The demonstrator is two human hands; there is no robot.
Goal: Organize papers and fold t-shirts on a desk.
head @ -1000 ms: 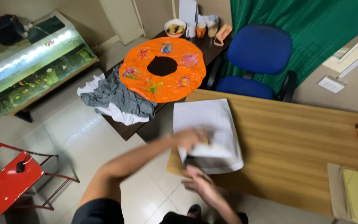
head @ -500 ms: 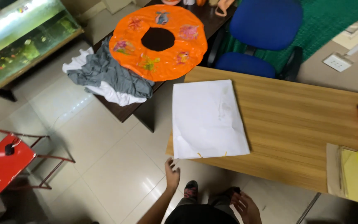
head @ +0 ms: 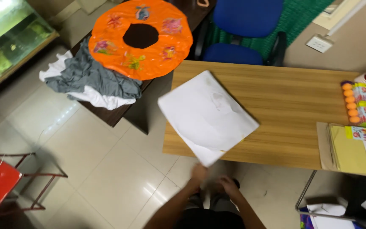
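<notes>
1. Nearest to us, our left hand (head: 199, 172) and right hand (head: 225, 183) sit close together just below the near edge of the wooden table (head: 293, 110); both are blurred, so we cannot tell whether the fingers are spread or closed.
2. Our left hand meets the lowest corner of the white folded cloth (head: 207, 115), though we cannot tell if it grips it.
3. The cloth lies turned like a diamond on the table's left part, its near corner hanging past the edge.
4. At the table's right end lie brown and yellow envelopes (head: 352, 148) and, beyond them, a strip of orange balls (head: 349, 103) in packaging.
5. Farther off, a blue office chair (head: 242, 29) stands behind the table.
6. To the left, a dark side table carries an orange inflatable ring (head: 140, 38) (partly over a heap of grey and white clothes (head: 87, 82)).
</notes>
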